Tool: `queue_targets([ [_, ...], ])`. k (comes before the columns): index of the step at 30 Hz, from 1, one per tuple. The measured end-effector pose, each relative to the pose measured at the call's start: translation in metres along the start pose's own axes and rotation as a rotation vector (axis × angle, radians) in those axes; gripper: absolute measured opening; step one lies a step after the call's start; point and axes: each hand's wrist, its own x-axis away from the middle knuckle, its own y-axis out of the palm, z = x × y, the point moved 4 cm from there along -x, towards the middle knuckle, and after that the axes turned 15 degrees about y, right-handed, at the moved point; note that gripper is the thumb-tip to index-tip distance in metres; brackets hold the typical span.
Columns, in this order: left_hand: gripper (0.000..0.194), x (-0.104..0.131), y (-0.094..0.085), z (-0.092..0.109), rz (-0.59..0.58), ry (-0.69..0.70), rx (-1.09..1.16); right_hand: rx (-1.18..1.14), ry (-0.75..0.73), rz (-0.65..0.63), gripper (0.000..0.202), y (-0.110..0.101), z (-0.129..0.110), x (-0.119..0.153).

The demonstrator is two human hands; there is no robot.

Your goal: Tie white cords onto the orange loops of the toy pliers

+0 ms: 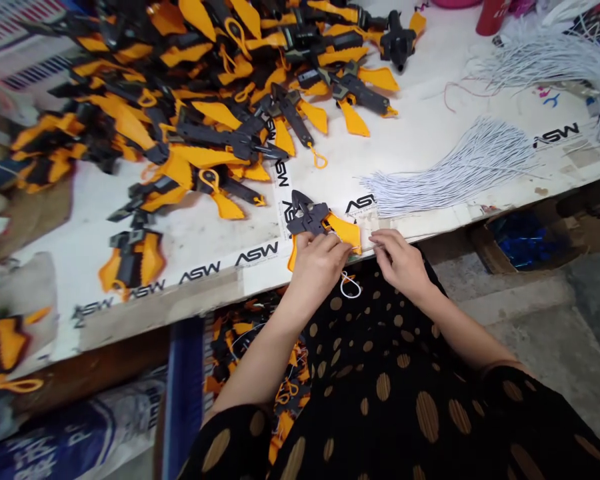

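Observation:
A dark grey toy with orange fins (310, 217) lies at the table's front edge, partly covered by my left hand (323, 260). The fingers of that hand are closed, pinching a thin white cord (356, 248) at the toy's near end. A white loop (351, 287) hangs below them over the edge. My right hand (400, 261), just to the right, is closed in a pinch at the thin cord's other side; its fingertips hide most of what they hold.
Similar orange-and-black toys (220, 127) are heaped at the back left. A bundle of white cords (455, 170) lies to the right, with a larger bundle (555, 63) behind. Under the table are a blue crate (183, 387) of toy parts and a box with blue items (525, 240).

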Motion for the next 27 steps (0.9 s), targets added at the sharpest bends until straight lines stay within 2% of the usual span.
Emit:
queue_targets([
  [8, 0.016, -0.002, 0.017, -0.004, 0.142, -0.092, 0.116, 0.216, 0.009, -0.068, 0.024, 0.010, -0.003, -0.010],
  [12, 0.031, -0.006, 0.022, -0.012, 0.091, -0.159, 0.199, 0.158, 0.044, -0.085, 0.017, 0.013, -0.003, -0.010],
  [15, 0.041, -0.008, 0.026, -0.019, 0.024, -0.209, 0.306, -0.071, 0.175, -0.047, 0.015, 0.010, 0.002, -0.010],
  [17, 0.046, -0.007, 0.029, -0.022, 0.024, -0.245, 0.366, -0.421, 0.315, 0.017, 0.016, 0.000, 0.012, -0.010],
  [19, 0.049, -0.004, 0.031, -0.025, 0.041, -0.266, 0.400, -0.813, 0.422, 0.141, 0.019, -0.016, 0.025, -0.011],
  [21, 0.050, -0.001, 0.032, -0.027, 0.056, -0.266, 0.418, -1.064, 0.441, 0.292, 0.022, -0.035, 0.036, -0.010],
  [24, 0.049, 0.002, 0.032, -0.027, 0.061, -0.247, 0.430, -1.110, 0.377, 0.381, 0.023, -0.053, 0.036, -0.008],
  [25, 0.049, 0.003, 0.030, -0.025, 0.070, -0.233, 0.423, -1.065, 0.365, 0.356, 0.022, -0.053, 0.033, -0.006],
  [27, 0.047, 0.005, 0.024, -0.020, 0.113, -0.181, 0.371, -0.925, 0.367, 0.229, 0.021, -0.043, 0.021, -0.002],
])
